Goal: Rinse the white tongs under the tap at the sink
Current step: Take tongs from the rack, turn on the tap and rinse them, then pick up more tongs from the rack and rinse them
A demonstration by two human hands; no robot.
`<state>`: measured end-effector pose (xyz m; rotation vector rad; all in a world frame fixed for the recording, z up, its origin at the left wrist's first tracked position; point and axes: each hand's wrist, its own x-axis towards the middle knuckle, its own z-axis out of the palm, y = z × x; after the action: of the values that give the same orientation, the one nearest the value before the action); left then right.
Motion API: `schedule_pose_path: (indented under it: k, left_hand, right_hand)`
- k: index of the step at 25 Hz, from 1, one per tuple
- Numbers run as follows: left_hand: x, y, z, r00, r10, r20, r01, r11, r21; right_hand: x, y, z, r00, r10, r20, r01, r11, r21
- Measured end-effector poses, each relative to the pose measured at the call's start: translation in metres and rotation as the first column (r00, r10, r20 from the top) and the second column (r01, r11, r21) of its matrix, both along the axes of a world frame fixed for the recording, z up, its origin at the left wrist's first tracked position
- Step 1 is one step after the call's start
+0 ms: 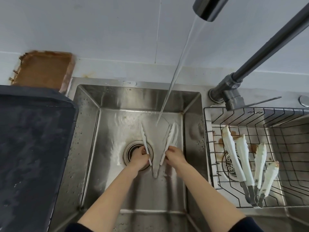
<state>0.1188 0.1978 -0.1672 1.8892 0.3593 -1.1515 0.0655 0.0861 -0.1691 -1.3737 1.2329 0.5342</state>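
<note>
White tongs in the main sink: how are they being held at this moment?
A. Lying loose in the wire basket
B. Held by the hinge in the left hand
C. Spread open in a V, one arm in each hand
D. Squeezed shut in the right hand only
C: the left hand grips one arm and the right hand the other of the white tongs, spread in a V with the water stream landing between the tips.

Pale grey wall (pixel 100 22) – rusty tray (pixel 43 69) leaning there, dark tray (pixel 33 139) left.

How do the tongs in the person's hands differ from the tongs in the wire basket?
The held tongs are spread open in a V over the sink, one arm in each hand, and look clean; the basket tongs lie untouched in the wire basket with brown-stained tips. Both have white arms and a metal hinge end.
</note>
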Motion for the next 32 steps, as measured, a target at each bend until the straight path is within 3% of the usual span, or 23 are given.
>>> schedule_pose_path:
  k: [8,13,19,26,32]
  left_hand:
    - [0.007,-0.003,0.019,0.993,-0.068,0.100,0.060,0.995,0.078]
    - [0.014,-0.011,0.066,0.955,-0.164,0.246,0.149,0.986,0.078]
    - [0.004,-0.025,0.122,0.833,-0.293,0.470,0.304,0.951,0.055]
    - [-0.032,-0.069,0.177,0.633,-0.420,0.651,0.467,0.877,0.112]
    - [-0.077,-0.119,0.179,0.594,-0.499,0.631,0.580,0.809,0.094]
  right_hand:
    - [0.011,-0.001,0.064,0.989,0.136,0.049,-0.133,0.989,-0.071]
    - [0.021,-0.003,0.112,0.929,0.314,0.198,-0.255,0.927,-0.274]
    - [-0.003,-0.023,0.165,0.840,0.457,0.292,-0.272,0.821,-0.502]
    - [-0.064,-0.069,0.192,0.862,0.392,0.320,-0.125,0.777,-0.617]
    - [-0.120,-0.128,0.180,0.931,0.308,0.196,-0.120,0.765,-0.633]
